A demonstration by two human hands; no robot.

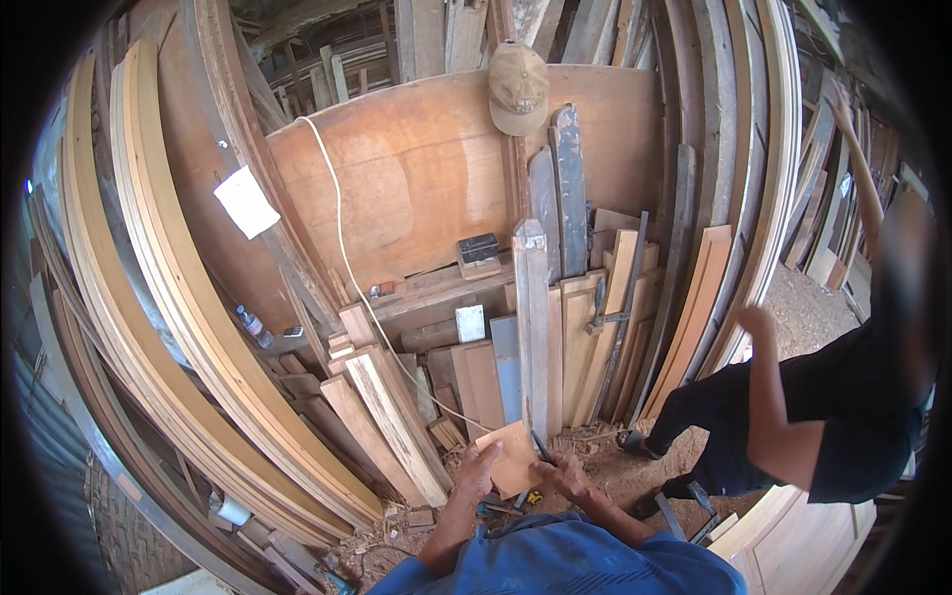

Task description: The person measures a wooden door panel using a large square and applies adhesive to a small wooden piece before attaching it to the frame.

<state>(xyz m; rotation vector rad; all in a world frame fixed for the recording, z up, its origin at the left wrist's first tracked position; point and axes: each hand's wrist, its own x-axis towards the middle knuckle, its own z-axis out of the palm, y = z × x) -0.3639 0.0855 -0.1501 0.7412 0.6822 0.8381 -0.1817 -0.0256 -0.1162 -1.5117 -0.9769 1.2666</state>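
Observation:
Near the lower middle, my left hand [478, 470] is closed on the left edge of a flat tan sheet [510, 462]. The sheet is roughly square; I cannot tell whether it is thin wood or sandpaper. My right hand [567, 478] is closed around a slim dark tool [540, 447] whose tip points up along the sheet's right edge. The tool's kind is too small to make out. Below the sheet, a small yellow-and-black object [535, 496] shows between my hands.
Long curved-looking boards [169, 248] lean on the left. Shorter planks [397, 426] and a pointed post [532, 297] stand ahead. A cap [518, 87] hangs on a plywood panel [426, 149]. To the right, a person [823, 416] in dark clothes stands by a wooden panel [803, 535].

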